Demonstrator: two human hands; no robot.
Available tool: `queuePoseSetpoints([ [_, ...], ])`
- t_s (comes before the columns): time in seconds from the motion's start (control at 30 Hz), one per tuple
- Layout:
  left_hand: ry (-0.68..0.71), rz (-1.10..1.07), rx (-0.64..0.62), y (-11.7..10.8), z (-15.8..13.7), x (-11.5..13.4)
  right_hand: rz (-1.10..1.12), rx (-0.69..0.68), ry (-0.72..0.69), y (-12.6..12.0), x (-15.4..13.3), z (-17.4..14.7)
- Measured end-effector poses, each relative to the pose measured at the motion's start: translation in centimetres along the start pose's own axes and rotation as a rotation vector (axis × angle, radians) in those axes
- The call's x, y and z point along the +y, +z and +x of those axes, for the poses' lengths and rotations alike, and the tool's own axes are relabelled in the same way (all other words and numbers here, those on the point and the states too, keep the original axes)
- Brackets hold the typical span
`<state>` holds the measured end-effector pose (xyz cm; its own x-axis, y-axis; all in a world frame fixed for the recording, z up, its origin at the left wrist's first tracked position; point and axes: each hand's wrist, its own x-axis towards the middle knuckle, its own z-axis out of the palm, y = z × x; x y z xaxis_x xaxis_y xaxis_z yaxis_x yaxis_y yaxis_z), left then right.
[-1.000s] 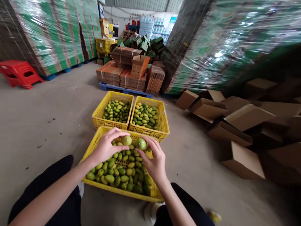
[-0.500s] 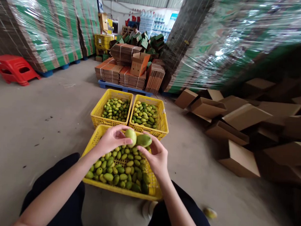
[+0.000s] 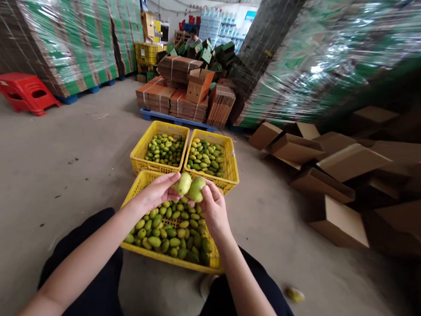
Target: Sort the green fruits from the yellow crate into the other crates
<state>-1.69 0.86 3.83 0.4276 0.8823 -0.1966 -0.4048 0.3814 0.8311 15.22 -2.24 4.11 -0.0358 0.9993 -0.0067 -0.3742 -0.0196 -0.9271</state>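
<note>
Two fruits [image 3: 183, 184] sit in fingers [image 3: 208, 195], blue sign [image 3: 250, 15] illegible.

Above the yellow, lattice-patterned front crate [image 3: 172, 261], 1 mango [image 3: 183, 184] is pale yellow-green, the other mango [image 3: 197, 190] greener; left of the crate, a stool [image 3: 23, 84] is red; beyond the crate, a pallet [image 3: 177, 119] blue.

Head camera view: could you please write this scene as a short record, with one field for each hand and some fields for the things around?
Left hand: holds a pale green fruit
Right hand: holds a greener fruit, close beside the other
Below hands: near yellow crate, with many green and yellowish fruits
Beyond it: two yellow crates side by side, both holding fruits
Farther back: strapped cardboard stacks on a blue pallet
Picture's left: red stool
Picture's right: brown cartons
</note>
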Motion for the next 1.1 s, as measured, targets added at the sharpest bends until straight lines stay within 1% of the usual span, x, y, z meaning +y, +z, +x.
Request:
queuePoseSetpoints([
  [0.03,0.028,0.026,0.009,0.0,-0.1,0.1,-0.028,-0.001,-0.018,0.0,-0.1,0.0],
  [0.1,0.127,0.11,0.023,0.1,-0.3,0.4,-0.092,0.014,-0.084,-0.1,-0.2,-0.1],
  [0.2,0.278,0.276,0.023,0.6,-0.7,0.9,-0.193,0.099,-0.239,-0.3,-0.2,-0.1],
  [0.3,0.338,0.338,0.028,1.1,-0.9,1.0,-0.269,0.157,-0.368,-0.5,0.0,-0.2],
  [0.4,0.358,0.325,0.024,1.2,-1.0,0.8,-0.299,0.156,-0.419,-0.4,0.0,-0.3],
  [0.43,0.348,0.301,0.021,1.1,-0.9,0.7,-0.292,0.149,-0.409,-0.4,0.0,-0.3],
  [0.5,0.291,0.195,0.019,0.8,-0.7,0.5,-0.249,0.131,-0.344,-0.4,-0.2,-0.3],
  [0.6,0.116,-0.024,0.021,0.4,-0.2,0.5,-0.094,0.12,-0.174,-0.5,-0.3,0.1],
  [0.7,-0.062,-0.149,-0.002,0.3,0.1,0.5,0.111,0.1,0.023,-0.7,-0.3,0.7],
  [0.77,-0.109,-0.187,-0.004,0.5,0.2,0.5,0.206,0.054,0.124,-0.6,-0.1,0.9],
  [0.8,-0.103,-0.192,0.005,0.6,0.1,0.4,0.23,0.031,0.152,-0.5,0.1,0.9],
  [0.87,-0.047,-0.178,0.032,0.9,-0.1,0.2,0.234,0.02,0.152,-0.1,0.4,0.8],
  [0.93,0.003,-0.164,0.036,1.1,-0.2,-0.1,0.199,0.066,0.097,0.3,0.7,0.6],
  [1.03,0.022,-0.206,0.044,1.3,-0.2,-0.4,0.146,0.113,0.038,0.7,1.1,0.3],
  [1.1,0.018,-0.27,0.072,1.3,0.1,-0.6,0.144,0.091,0.059,0.8,1.2,0.2],
])
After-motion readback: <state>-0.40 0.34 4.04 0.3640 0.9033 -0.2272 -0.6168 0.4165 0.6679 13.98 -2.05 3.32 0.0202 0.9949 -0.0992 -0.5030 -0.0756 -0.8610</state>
